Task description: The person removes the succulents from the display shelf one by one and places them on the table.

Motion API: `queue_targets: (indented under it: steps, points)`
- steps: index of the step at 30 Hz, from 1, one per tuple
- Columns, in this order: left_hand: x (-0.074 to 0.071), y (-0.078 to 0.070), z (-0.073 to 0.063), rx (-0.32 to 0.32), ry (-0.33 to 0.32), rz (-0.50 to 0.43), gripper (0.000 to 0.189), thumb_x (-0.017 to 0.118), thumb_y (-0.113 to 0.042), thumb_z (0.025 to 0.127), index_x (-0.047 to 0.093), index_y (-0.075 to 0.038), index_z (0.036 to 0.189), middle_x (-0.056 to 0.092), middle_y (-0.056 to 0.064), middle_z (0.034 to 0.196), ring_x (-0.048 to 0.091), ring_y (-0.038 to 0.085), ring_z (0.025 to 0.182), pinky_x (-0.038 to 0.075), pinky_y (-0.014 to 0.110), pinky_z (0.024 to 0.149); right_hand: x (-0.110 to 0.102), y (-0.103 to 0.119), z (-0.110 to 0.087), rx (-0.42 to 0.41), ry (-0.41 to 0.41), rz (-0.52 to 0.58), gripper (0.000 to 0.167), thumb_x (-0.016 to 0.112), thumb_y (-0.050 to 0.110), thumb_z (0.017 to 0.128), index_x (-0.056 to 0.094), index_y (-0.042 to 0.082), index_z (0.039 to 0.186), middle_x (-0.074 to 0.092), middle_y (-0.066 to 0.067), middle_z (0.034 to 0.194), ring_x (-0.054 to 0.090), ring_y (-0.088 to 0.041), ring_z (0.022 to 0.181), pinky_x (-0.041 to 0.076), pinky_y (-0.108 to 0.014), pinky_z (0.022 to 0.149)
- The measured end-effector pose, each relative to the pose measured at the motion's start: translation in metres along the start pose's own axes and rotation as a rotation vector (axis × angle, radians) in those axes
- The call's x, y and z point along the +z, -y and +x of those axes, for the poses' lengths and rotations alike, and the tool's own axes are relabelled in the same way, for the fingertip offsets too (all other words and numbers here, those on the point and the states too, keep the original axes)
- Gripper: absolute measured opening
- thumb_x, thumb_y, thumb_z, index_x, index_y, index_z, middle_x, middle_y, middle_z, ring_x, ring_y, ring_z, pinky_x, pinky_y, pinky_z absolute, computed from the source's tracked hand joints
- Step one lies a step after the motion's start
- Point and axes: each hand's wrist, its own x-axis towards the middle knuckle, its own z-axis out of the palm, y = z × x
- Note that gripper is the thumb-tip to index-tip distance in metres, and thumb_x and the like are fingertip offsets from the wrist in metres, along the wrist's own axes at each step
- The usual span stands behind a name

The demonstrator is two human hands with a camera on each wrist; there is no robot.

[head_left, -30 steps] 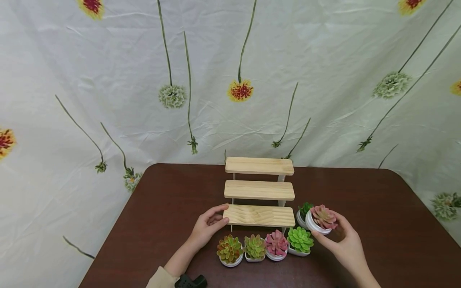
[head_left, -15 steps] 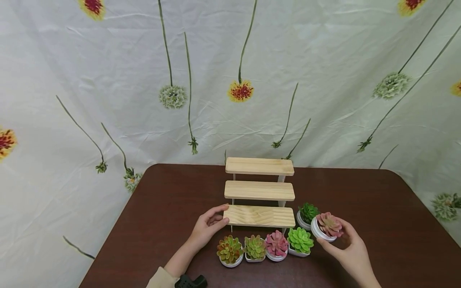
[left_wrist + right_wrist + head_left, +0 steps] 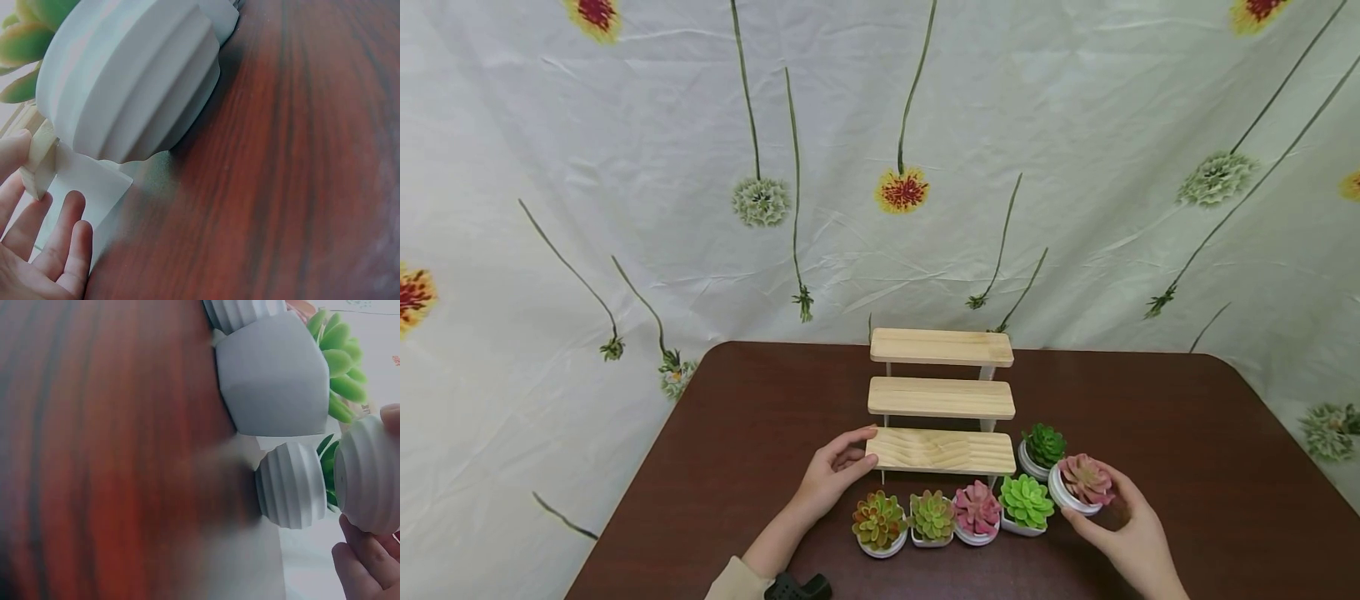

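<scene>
My left hand (image 3: 831, 477) pinches the left end of the lowest board of a three-tier wooden shelf (image 3: 943, 451); in the left wrist view the thumb lies over the board (image 3: 41, 156) and a fingertip under it. At the right, my right hand (image 3: 1133, 527) holds a potted pink succulent (image 3: 1084, 482) by its round white pot, thumb on one side and fingers on the other. The right wrist view shows this ribbed pot (image 3: 369, 478) raised off the table, its base visible. Just beyond it a dark green potted succulent (image 3: 1043, 447) stands beside the shelf.
Along the shelf's front stand an orange-green succulent (image 3: 878, 521), an olive-green one (image 3: 932, 517), a deeper pink one (image 3: 977, 510) and a bright green one (image 3: 1026, 502), all in white pots. Behind the brown table (image 3: 760, 400) hangs a flower-print cloth (image 3: 850, 250).
My right hand has moved the pink succulent slightly right and toward me, so more of the dark green plant shows. My left hand has stayed on the shelf.
</scene>
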Motion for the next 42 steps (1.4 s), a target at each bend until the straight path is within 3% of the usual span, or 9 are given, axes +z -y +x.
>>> queue_targets:
  steps: [7, 14, 20, 31, 33, 39, 42]
  points:
    - [0.001, 0.001, 0.0, 0.009, 0.005, -0.008, 0.04, 0.061, -0.001, 0.09, 0.051, 0.009, 0.127, 0.045, 0.026, 0.136, 0.061, 0.025, 0.097, 0.05, 0.024, 0.079, 0.002, -0.005, -0.002, 0.028, 0.003, -0.043, 0.066, 0.084, 0.012, 0.069, 0.052, 0.002, 0.125, 0.058, -0.007, 0.109, 0.054, 0.004, 0.082, 0.041, -0.009, 0.069]
    - [0.001, -0.001, 0.0, -0.005, -0.001, -0.004, 0.04, 0.062, -0.002, 0.089, 0.052, 0.009, 0.127, 0.045, 0.025, 0.136, 0.061, 0.025, 0.096, 0.05, 0.024, 0.079, 0.003, -0.011, -0.003, 0.031, 0.002, -0.032, 0.067, 0.085, 0.009, 0.067, 0.052, 0.001, 0.125, 0.056, 0.004, 0.108, 0.052, 0.009, 0.088, 0.037, -0.004, 0.074]
    - [0.001, -0.002, 0.0, -0.012, -0.005, -0.004, 0.04, 0.062, -0.002, 0.089, 0.052, 0.009, 0.127, 0.045, 0.025, 0.136, 0.061, 0.024, 0.096, 0.049, 0.023, 0.079, 0.003, -0.015, -0.003, 0.04, 0.037, -0.032, 0.067, 0.084, 0.008, 0.068, 0.05, 0.0, 0.125, 0.059, -0.02, 0.115, 0.052, 0.01, 0.088, 0.036, -0.004, 0.072]
    - [0.0, 0.001, 0.0, 0.013, -0.005, 0.002, 0.04, 0.062, -0.001, 0.089, 0.052, 0.009, 0.127, 0.046, 0.025, 0.135, 0.061, 0.019, 0.094, 0.05, 0.024, 0.079, 0.004, -0.021, -0.002, 0.119, 0.109, -0.038, 0.068, 0.084, 0.014, 0.07, 0.047, -0.002, 0.126, 0.057, -0.024, 0.119, 0.051, 0.009, 0.091, 0.042, -0.01, 0.073]
    - [0.0, 0.001, 0.0, 0.013, -0.005, 0.004, 0.04, 0.062, -0.002, 0.089, 0.052, 0.009, 0.127, 0.046, 0.025, 0.135, 0.061, 0.02, 0.094, 0.05, 0.024, 0.079, 0.004, -0.021, -0.002, 0.143, 0.129, -0.038, 0.069, 0.084, 0.015, 0.07, 0.046, -0.002, 0.126, 0.056, -0.024, 0.12, 0.053, 0.004, 0.093, 0.043, -0.012, 0.074]
    - [0.0, 0.001, 0.0, 0.012, -0.004, 0.005, 0.04, 0.062, -0.002, 0.089, 0.053, 0.009, 0.126, 0.046, 0.025, 0.136, 0.061, 0.021, 0.095, 0.05, 0.024, 0.079, 0.003, -0.022, -0.001, 0.19, 0.169, -0.05, 0.072, 0.083, 0.018, 0.072, 0.044, -0.004, 0.127, 0.052, -0.026, 0.124, 0.055, -0.03, 0.108, 0.046, -0.018, 0.075]
    - [0.001, 0.001, 0.0, 0.013, -0.003, 0.001, 0.04, 0.062, -0.002, 0.089, 0.052, 0.009, 0.126, 0.046, 0.025, 0.136, 0.061, 0.022, 0.095, 0.05, 0.024, 0.079, 0.004, -0.023, -0.001, 0.166, 0.153, -0.067, 0.071, 0.084, 0.018, 0.071, 0.045, -0.004, 0.126, 0.053, -0.025, 0.123, 0.054, -0.035, 0.108, 0.046, -0.019, 0.075]
